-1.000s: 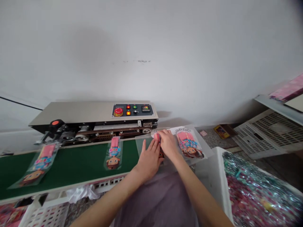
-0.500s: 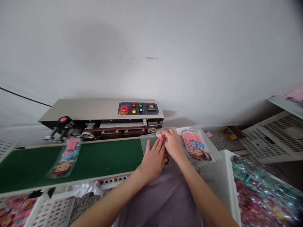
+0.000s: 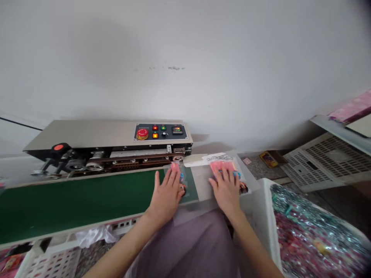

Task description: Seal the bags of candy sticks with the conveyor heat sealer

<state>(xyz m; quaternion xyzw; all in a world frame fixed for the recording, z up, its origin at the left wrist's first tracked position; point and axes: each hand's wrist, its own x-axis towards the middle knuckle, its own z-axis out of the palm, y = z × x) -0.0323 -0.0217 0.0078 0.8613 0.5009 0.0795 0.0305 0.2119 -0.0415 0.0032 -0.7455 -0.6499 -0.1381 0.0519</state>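
My left hand (image 3: 165, 193) lies flat with fingers spread on a clear plastic packet (image 3: 181, 177), which has pink at its top and a cartoon figure below. That packet rests at the right end of the green conveyor belt (image 3: 95, 202), its top edge close to the band sealing machine (image 3: 104, 136). On the clear sheet to the right, my right hand (image 3: 227, 189) rests open over several similar packets (image 3: 242, 184), partly covering them. A white strip (image 3: 199, 159) lies behind, between the two hands.
A white box (image 3: 274, 227) full of shiny wrapped packets stands at the right. Beyond it leans a grey perforated crate (image 3: 315, 162). Under the belt are a white crate (image 3: 55, 262) and crumpled white plastic (image 3: 97, 234). The wall (image 3: 203, 77) rises behind the machine.
My right hand has left the packet by the sealer and moved right onto the other packets. My left hand stays on its packet. The packet farther left on the belt is gone from sight.
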